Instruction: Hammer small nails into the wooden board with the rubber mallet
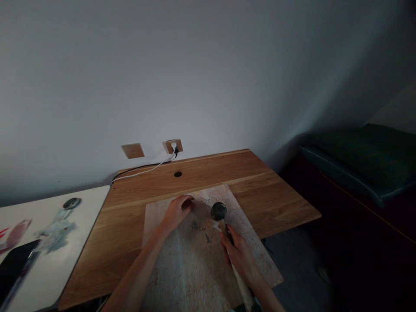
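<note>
My right hand point(238, 251) is wrapped round the pale wooden handle of a hammer point(241, 284), whose round dark head is raised over a worn wooden board point(175, 268). Near the far edge of that board, my left hand point(177, 212) rests with its fingers curled; whatever may be between the fingertips is hidden. Between my hands lie several small metal nails or screws point(207, 238), too small to tell apart. A few light bits are scattered near the hammer head.
The board lies on a brown wooden desk point(123, 242) against a wall. White and black cables run to a wall socket point(173, 146). At left, a white table point(81, 225) holds a tape roll point(72, 203), a crumpled plastic bag point(56, 234) and a dark phone-like object point(17, 264). A cushion point(364, 156) is at right.
</note>
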The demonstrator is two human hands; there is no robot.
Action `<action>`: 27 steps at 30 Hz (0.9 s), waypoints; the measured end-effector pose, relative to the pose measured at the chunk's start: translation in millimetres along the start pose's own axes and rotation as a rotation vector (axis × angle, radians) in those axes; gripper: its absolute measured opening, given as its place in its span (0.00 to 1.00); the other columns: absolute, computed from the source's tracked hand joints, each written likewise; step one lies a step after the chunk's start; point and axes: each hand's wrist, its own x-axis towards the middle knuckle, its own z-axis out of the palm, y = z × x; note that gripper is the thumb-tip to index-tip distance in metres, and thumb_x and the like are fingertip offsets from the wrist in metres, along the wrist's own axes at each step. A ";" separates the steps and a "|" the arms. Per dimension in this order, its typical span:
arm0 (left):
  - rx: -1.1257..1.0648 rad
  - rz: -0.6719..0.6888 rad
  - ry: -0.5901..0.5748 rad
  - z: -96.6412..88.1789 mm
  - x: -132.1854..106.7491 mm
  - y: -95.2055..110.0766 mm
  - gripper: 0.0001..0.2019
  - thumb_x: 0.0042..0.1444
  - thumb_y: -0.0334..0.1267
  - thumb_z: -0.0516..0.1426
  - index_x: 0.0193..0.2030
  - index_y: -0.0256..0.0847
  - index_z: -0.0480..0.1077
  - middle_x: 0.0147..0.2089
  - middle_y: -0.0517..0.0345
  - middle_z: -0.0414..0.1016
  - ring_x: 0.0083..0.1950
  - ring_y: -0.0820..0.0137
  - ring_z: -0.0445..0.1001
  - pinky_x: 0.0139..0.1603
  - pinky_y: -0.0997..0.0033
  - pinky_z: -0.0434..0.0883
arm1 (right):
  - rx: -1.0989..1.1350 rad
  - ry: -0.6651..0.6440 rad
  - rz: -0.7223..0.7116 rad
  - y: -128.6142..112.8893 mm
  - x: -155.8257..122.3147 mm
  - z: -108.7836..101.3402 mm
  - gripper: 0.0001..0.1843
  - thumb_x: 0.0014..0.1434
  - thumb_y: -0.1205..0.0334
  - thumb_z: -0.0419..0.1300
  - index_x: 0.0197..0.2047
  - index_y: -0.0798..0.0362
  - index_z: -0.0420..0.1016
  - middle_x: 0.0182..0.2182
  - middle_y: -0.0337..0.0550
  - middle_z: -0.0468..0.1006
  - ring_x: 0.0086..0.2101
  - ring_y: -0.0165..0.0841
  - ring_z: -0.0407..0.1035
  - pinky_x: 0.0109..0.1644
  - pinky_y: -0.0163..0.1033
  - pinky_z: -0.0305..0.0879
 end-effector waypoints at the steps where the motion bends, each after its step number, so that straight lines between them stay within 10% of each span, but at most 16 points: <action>1: 0.005 -0.004 0.006 0.2 0.1 -0.2 0.13 0.55 0.26 0.59 0.45 0.42 0.79 0.45 0.52 0.82 0.46 0.63 0.79 0.51 0.63 0.73 | -0.004 0.002 -0.005 0.6 0.0 0.0 0.22 0.64 0.38 0.53 0.40 0.50 0.66 0.18 0.29 0.64 0.16 0.27 0.58 0.18 0.33 0.54; 17: -0.019 0.045 -0.034 -2.3 -2.2 -0.5 0.16 0.56 0.27 0.57 0.49 0.41 0.77 0.45 0.51 0.78 0.45 0.64 0.77 0.51 0.64 0.73 | 0.056 -0.077 -0.013 -28.1 7.7 -1.0 0.22 0.60 0.38 0.57 0.35 0.50 0.66 0.21 0.30 0.66 0.15 0.25 0.58 0.17 0.32 0.54; 27: 0.022 -0.012 -0.005 1.6 -4.2 0.8 0.25 0.44 0.21 0.57 0.50 0.41 0.71 0.47 0.53 0.73 0.45 0.64 0.75 0.47 0.65 0.73 | 0.013 -0.253 -0.127 -57.3 49.8 36.4 0.21 0.62 0.40 0.56 0.34 0.49 0.63 0.22 0.29 0.66 0.14 0.23 0.59 0.16 0.30 0.56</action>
